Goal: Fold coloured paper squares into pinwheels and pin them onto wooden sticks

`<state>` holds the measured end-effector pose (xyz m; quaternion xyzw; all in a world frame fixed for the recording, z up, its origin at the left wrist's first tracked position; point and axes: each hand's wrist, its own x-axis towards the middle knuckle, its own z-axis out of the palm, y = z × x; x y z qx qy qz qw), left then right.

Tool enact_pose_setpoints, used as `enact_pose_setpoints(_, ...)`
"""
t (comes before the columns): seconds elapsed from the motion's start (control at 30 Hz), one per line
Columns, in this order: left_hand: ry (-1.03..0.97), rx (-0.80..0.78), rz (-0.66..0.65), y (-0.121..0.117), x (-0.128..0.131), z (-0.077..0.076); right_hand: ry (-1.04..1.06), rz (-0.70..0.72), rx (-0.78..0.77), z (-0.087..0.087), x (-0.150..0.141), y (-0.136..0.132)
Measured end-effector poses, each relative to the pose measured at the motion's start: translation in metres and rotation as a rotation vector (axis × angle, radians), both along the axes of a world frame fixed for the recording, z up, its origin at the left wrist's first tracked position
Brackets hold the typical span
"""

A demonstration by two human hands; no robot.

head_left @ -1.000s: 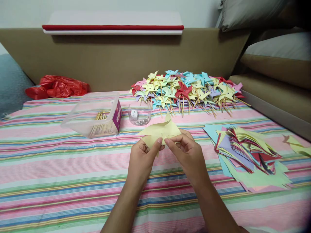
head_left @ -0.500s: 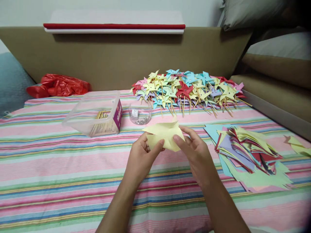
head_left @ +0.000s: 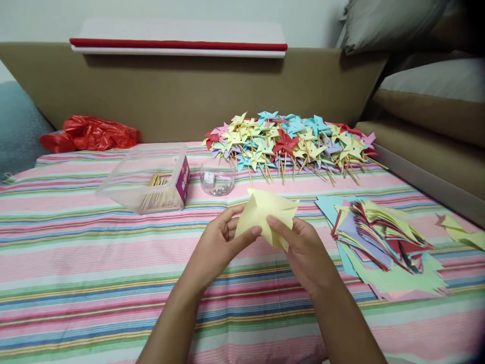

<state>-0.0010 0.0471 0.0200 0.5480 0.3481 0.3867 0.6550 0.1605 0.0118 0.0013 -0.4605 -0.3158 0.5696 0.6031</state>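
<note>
A sheet of pale yellow paper (head_left: 265,212), cut and partly bent, is held up above the striped cloth in both hands. My left hand (head_left: 223,235) grips its left and lower edge, thumb in front and fingers behind. On the right, my right hand (head_left: 301,247) pinches it, with a thumb or finger pressed near the paper's middle. The fingers behind the sheet are partly hidden. Beyond the paper stands a clear round tub (head_left: 217,179) with small metal pieces in its bottom. Further back lies a heap of finished paper pinwheels (head_left: 286,144) on sticks.
Wooden sticks lie in a clear plastic box (head_left: 147,177) at left. A stack of coloured paper (head_left: 379,237) is at right, near a loose yellow piece (head_left: 462,232). A red plastic bag (head_left: 94,134) sits at back left. Cushions (head_left: 435,96) line the right side.
The yellow paper has been turned in my hands, and its pointed corner now stands up at the upper left. My right finger stays pressed near its middle. The view has shifted slightly.
</note>
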Motion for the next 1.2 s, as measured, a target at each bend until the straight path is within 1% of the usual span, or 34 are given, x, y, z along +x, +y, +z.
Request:
enact_pose_setpoints(0.1,-0.015,0.004,0.010,-0.001,0.001,0.003,0.100,0.039,0.018,0.002,-0.001,0.001)
enact_pose_setpoints(0.23,0.009,0.050,0.023,-0.003,0.002,0.005,0.161,0.112,0.027,0.006,-0.002,0.000)
enact_pose_setpoints(0.33,0.057,0.097,0.035,-0.003,0.003,0.005,0.199,0.131,0.030,0.007,-0.004,-0.001)
enact_pose_setpoints(0.43,0.070,0.107,0.048,-0.002,0.002,0.005,0.224,0.135,0.037,0.007,-0.006,-0.001)
enact_pose_setpoints(0.5,0.050,0.087,0.051,-0.002,0.002,0.005,0.219,0.102,0.042,0.006,-0.007,-0.001)
enact_pose_setpoints(0.57,0.028,0.062,0.063,-0.004,0.005,0.004,0.195,0.035,0.048,0.004,-0.009,0.000)
enact_pose_setpoints(0.63,-0.013,0.026,0.093,-0.007,0.009,0.002,0.163,-0.035,0.063,0.001,-0.011,0.001)
enact_pose_setpoints(0.7,-0.077,-0.009,0.143,-0.011,0.016,-0.002,0.149,-0.076,0.088,-0.002,-0.014,0.002)
enact_pose_setpoints(0.87,-0.157,-0.022,0.264,-0.017,0.029,-0.010,0.164,-0.107,0.106,-0.005,-0.021,0.003)
enact_pose_setpoints(1.0,-0.189,-0.045,0.332,-0.017,0.029,-0.013,0.150,-0.095,0.108,-0.001,-0.026,0.002)
enact_pose_setpoints(1.07,-0.229,-0.082,0.357,-0.015,0.027,-0.013,0.140,-0.099,0.123,0.001,-0.026,0.001)
enact_pose_setpoints(1.13,-0.283,-0.137,0.391,-0.012,0.025,-0.012,0.109,-0.145,0.148,0.001,-0.025,0.001)
enact_pose_setpoints(1.2,-0.336,-0.203,0.439,-0.009,0.022,-0.010,0.028,-0.192,0.206,-0.002,-0.021,0.000)
